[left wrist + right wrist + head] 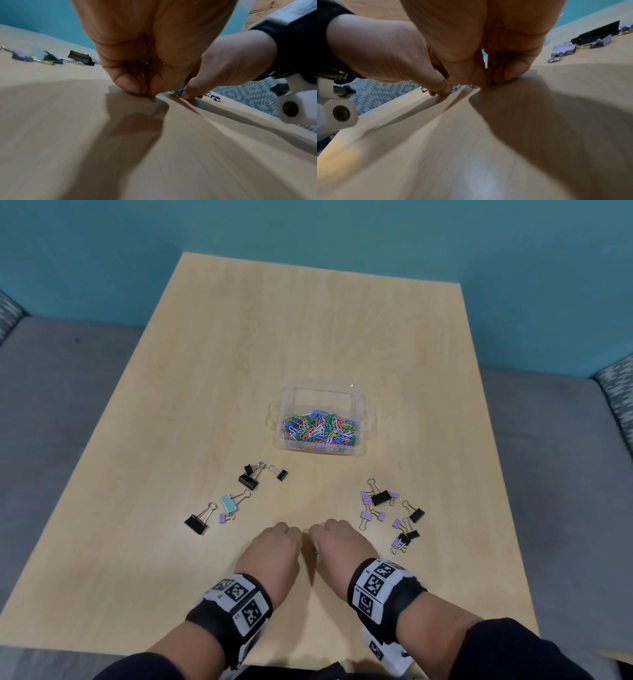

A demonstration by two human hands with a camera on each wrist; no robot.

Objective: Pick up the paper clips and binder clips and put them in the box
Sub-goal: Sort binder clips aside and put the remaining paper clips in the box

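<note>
So I'm at a light wood-grain worktop (308,330), pale tan, with some shadows falling across the near part. Behind it there's a flat teal wall (342,231). Grey upholstered seating (61,392) runs along both sides, and there's a teal-and-white patterned cushion (616,392) at the right edge, another peeking in at far left.
</note>
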